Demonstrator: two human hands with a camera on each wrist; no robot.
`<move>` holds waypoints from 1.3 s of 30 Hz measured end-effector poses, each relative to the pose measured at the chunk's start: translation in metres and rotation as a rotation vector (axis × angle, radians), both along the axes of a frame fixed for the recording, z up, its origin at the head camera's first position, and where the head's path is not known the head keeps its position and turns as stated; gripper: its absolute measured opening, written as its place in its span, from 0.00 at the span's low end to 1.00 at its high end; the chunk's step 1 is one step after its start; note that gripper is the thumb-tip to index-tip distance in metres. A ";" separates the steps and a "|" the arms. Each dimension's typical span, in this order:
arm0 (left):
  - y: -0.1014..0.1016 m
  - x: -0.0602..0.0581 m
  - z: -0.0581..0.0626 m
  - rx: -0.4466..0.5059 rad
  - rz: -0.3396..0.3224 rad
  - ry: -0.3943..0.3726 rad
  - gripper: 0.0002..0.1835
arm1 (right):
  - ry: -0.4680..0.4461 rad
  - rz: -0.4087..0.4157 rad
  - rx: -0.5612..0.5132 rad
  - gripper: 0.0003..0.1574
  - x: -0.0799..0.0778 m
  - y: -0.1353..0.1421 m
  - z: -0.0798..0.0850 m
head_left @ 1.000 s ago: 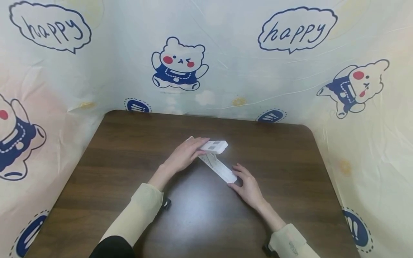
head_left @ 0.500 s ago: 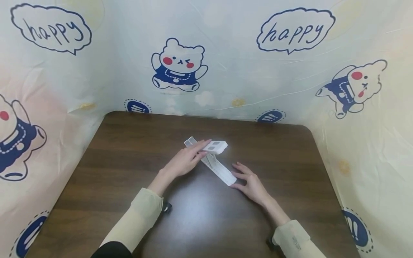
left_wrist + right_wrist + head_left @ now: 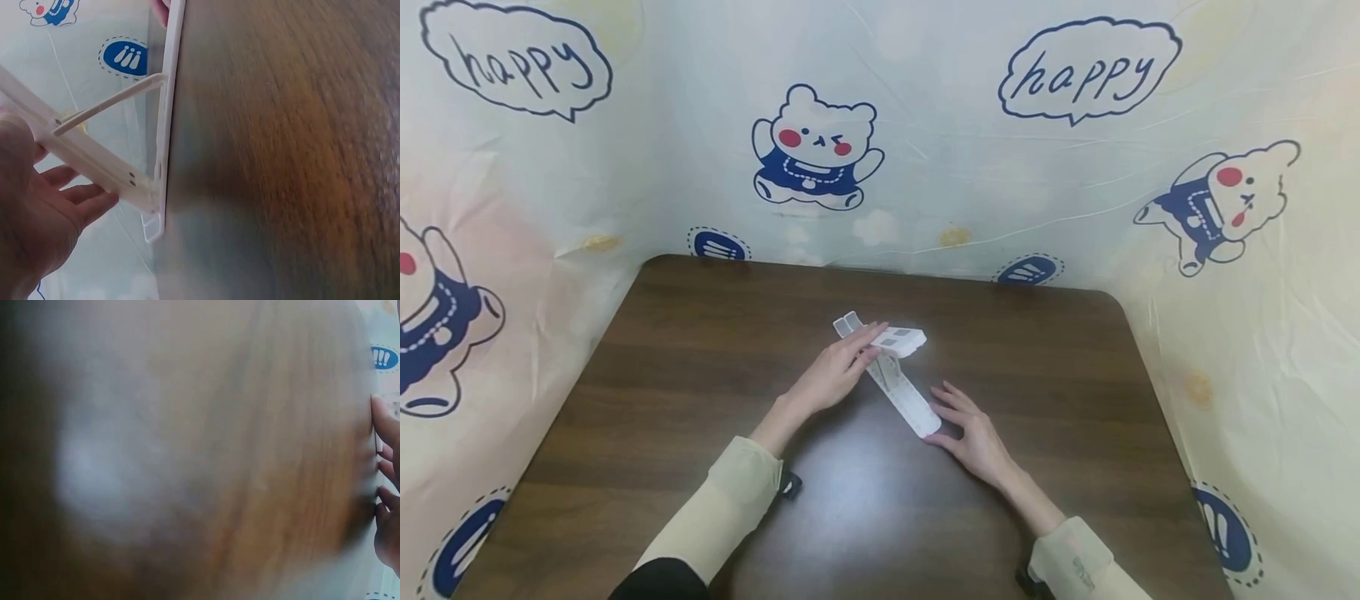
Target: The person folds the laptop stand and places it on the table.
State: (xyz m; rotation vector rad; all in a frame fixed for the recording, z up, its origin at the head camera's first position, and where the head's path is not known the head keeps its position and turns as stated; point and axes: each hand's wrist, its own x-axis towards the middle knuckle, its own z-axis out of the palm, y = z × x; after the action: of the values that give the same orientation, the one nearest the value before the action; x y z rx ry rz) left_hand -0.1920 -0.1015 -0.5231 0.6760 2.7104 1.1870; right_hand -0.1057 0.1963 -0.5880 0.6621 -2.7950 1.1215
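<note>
A white folding stand (image 3: 906, 402) stands partly opened on the table, in the middle of the head view. Its long flat base lies on the wood, and a thinner strut (image 3: 112, 103) props up the tilted upper arm (image 3: 100, 159). My left hand (image 3: 831, 371) holds that upper arm, thumb on one side and fingers on the other. At the base's near end, my right hand (image 3: 979, 440) has its thumb and fingers on either side of the edge. In the right wrist view, fingers (image 3: 387, 428) show only at the right border, and the stand is mostly out of sight.
The dark brown wooden table (image 3: 715, 317) has rounded far corners. A pale curtain (image 3: 940, 167) with printed bears and "happy" bubbles encloses its back and sides. Dark wrist devices (image 3: 790, 485) sit under the sleeve cuffs.
The base's near end has swung slightly left and toward me, with my right hand moving along with it. More of the base's far end shows beyond my left hand.
</note>
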 end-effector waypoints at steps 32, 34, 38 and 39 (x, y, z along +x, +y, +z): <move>-0.003 -0.014 -0.047 0.031 0.173 -0.085 0.46 | -0.095 -0.004 0.036 0.46 0.008 -0.021 0.005; -0.004 -0.019 -0.058 0.010 0.189 -0.103 0.50 | -0.111 0.021 0.059 0.48 0.004 -0.019 0.007; -0.003 -0.018 -0.055 0.030 0.182 -0.158 0.53 | -0.141 0.075 0.104 0.53 -0.002 -0.019 0.009; -0.003 -0.018 -0.054 0.034 0.183 -0.169 0.53 | -0.147 0.087 0.114 0.54 -0.003 -0.018 0.010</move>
State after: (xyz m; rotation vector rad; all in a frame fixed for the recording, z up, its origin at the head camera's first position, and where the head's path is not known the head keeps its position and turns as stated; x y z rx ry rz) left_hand -0.2095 -0.1048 -0.5769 0.3196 2.6605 1.2680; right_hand -0.1089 0.1778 -0.5784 0.7469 -3.0004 1.0721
